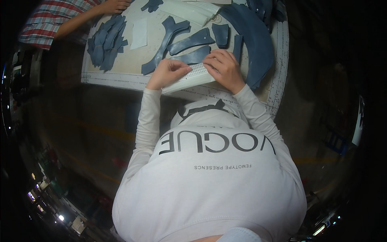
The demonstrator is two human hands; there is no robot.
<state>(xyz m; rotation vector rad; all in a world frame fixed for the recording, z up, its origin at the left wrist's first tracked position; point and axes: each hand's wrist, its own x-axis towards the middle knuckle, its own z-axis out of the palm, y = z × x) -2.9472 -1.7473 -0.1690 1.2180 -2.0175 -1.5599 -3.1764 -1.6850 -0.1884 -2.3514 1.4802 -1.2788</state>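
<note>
Hands [221, 67] hold white sheets [196, 71] at table edge [117, 82] (blue pieces [191, 42] beyond).

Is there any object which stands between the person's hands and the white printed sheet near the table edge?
Nothing visible does. The left hand and the right hand are both already at the white printed sheet. The nearest dark blue piece lies just beyond it, not between.
</note>
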